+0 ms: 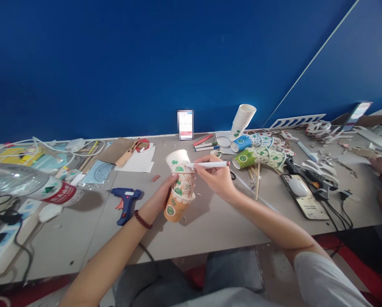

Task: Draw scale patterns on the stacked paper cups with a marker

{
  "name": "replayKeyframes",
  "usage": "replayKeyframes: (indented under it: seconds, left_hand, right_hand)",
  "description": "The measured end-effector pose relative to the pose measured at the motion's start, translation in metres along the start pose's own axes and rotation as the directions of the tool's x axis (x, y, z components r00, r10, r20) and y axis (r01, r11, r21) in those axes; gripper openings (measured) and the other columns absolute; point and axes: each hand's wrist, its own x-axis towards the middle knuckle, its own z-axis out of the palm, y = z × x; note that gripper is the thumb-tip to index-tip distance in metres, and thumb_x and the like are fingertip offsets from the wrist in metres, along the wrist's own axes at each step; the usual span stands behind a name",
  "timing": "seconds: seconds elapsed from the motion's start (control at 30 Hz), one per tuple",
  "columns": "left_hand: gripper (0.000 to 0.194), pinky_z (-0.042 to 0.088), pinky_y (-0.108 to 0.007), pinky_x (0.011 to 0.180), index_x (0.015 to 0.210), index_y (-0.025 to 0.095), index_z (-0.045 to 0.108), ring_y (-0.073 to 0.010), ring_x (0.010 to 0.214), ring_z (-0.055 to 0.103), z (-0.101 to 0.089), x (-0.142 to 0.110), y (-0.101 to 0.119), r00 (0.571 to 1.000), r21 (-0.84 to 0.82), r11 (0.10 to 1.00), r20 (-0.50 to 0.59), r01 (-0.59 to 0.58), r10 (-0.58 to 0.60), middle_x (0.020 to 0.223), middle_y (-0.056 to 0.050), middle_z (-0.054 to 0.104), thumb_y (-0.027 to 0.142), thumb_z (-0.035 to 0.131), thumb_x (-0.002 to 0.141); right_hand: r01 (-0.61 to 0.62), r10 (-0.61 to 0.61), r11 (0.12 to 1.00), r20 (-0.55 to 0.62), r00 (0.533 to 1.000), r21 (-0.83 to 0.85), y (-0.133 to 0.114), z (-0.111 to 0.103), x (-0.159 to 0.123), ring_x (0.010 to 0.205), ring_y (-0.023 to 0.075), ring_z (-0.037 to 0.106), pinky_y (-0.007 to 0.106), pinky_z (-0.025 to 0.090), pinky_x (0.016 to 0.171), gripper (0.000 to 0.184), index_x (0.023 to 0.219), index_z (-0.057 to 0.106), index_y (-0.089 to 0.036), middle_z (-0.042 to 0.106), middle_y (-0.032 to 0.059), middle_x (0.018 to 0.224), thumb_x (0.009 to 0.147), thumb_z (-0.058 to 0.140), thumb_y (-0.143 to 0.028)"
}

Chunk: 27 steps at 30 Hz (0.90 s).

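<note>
A bowed column of joined paper cups (187, 194), white at the top, patterned in green and orange along the middle and plain orange at the base, is held over the near middle of the counter (210, 232). Its long axis runs roughly up and down, the white open mouth farthest from the person. The left hand (169, 190) wraps it from the left at mid-length, its grip filled by the cups. The right hand (218, 178) has a narrow grip, pinching a slim white marker pen with a red end (213, 164). The pen lies almost level, crossing the column's axis, its tip at the upper cup's right side; whether it touches is unclear. The column lies left of the right hand.

Left of it rests a blue plastic glue gun (127, 202); beyond, to the right, lie a green patterned cup form (246, 158) and a tilted stack of white paper cups (243, 119).
</note>
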Motion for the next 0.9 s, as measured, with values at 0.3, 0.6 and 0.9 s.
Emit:
replayKeyframes:
  seconds: [0.3, 0.6, 0.9]
  left_hand:
    - [0.051, 0.051, -0.039, 0.083, 0.126, 0.015, 0.056, -0.027, 0.089, 0.069, -0.0016, -0.0005, -0.0004, 1.0, 0.013, 1.0, 0.019, -0.001, 0.001, 0.104, -0.014, 0.071, 0.041, 0.059, 0.082]
    - [0.05, 0.051, -0.039, 0.083, 0.123, 0.014, 0.058, -0.0281, 0.09, 0.069, 0.0042, -0.0011, 0.002, 0.999, 0.012, 1.0, 0.035, -0.01, 0.01, 0.105, -0.014, 0.071, 0.04, 0.061, 0.081]
    - [0.05, 0.051, -0.04, 0.083, 0.124, 0.015, 0.057, -0.0277, 0.09, 0.069, 0.0013, -0.0008, 0.0008, 0.999, -0.005, 1.0, 0.035, -0.003, 0.004, 0.104, -0.014, 0.071, 0.039, 0.06, 0.081]
  right_hand:
    - [0.017, -0.017, 1.0, -0.015, 1.0, -0.002, -0.0016, -0.0001, 0.0007, 0.063, 0.0129, 0.062, 0.025, 0.053, 0.054, 0.011, 0.081, 0.063, -0.02, 0.066, 0.0013, 0.077, 0.079, 0.062, -0.03]
    - [0.014, -0.013, 0.999, -0.028, 1.0, 0.034, 0.0007, -0.0004, 0.0012, 0.067, 0.0146, 0.064, 0.028, 0.057, 0.061, 0.008, 0.081, 0.063, -0.021, 0.066, 0.0007, 0.078, 0.08, 0.062, -0.029]
    - [0.009, -0.008, 0.999, -0.045, 0.999, 0.042, 0.0023, 0.0008, 0.0015, 0.066, 0.0151, 0.064, 0.029, 0.057, 0.059, 0.007, 0.078, 0.061, -0.021, 0.065, 0.0001, 0.075, 0.078, 0.062, -0.028]
